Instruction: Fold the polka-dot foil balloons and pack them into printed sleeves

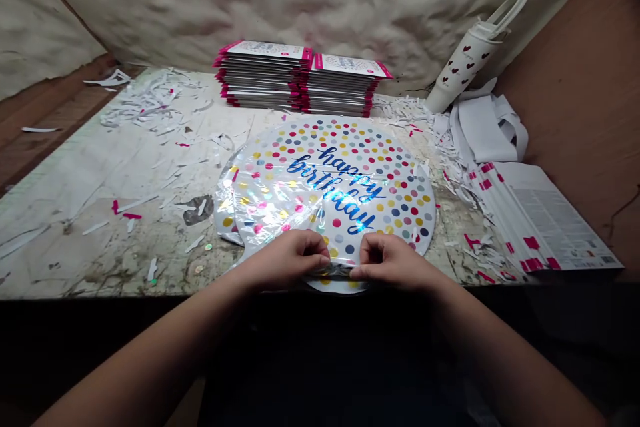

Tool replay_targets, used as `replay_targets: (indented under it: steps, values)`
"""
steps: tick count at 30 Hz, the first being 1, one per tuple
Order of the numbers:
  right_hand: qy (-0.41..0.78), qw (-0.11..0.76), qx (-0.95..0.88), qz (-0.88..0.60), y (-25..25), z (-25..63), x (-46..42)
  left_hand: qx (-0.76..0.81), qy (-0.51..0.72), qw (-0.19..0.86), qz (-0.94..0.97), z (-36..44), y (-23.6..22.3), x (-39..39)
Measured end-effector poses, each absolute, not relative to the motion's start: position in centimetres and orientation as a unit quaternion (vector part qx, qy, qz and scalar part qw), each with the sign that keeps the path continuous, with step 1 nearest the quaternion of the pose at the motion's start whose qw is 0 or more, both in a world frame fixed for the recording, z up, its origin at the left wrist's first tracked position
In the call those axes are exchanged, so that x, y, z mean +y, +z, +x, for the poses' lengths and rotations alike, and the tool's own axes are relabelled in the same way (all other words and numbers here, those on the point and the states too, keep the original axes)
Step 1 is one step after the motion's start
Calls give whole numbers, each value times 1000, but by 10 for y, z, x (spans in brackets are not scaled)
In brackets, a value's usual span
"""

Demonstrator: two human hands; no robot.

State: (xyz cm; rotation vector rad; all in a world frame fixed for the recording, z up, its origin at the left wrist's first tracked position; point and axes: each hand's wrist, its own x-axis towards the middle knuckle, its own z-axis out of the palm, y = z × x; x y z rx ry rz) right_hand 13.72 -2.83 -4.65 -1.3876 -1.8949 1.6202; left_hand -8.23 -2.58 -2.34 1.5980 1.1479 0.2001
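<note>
Left hand (pixel 285 260): pressing down at the lower edge of the foil balloon (pixel 345 180), just beside the right hand.
Right hand (pixel 395 263): gripping that same lower edge, knuckles raised, almost touching the left hand.
Fingers (pixel 367 250): pinching together on both sides, clamped on a fold of foil at the balloon's bottom edge.
Foil balloon: lying flat on the surface, close to its front edge, printed side up, showing blue "happy birthday" lettering among multicoloured dots, with its lower part folding over between the hands.
Foil sheet (pixel 224 213): sticking out from under the balloon's left side.
Surface (pixel 100 247): carrying scattered scraps and showing grimy, worn patches.
Packaged stacks (pixel 263 73): standing side by side behind the balloon, pink-edged, well apart from the hands.
Paper shreds (pixel 145 103): lying in heaps at the far left and along the balloon's right side.
Pink-tabbed cards (pixel 545 213): fanning out at the right, near the surface's front edge.
Heart-printed bag (pixel 463 67): leaning upright in the far right corner, handles rising towards the wooden panel (pixel 585 80).
</note>
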Motion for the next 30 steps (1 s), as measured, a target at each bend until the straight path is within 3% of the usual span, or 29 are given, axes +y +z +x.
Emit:
replay_targets:
  steps: [4,9,13,23,30]
  values:
    - [469,119,-754,-444,-41,124,-27,495,111,521,686,-78,-20,-26]
    - [349,89,-849,-387,-40,116,-46,446,96,356,816,-96,-18,-37]
    - [248,93,-898,-352,-47,113,-62,380,80,319,865,-120,-30,-55]
    - [464,188,-719,-482,-48,106,-42,452,107,328,823,-110,-33,-56]
    - [499,136,-729,-448,-46,101,-30,529,117,468,698,-104,-33,-38]
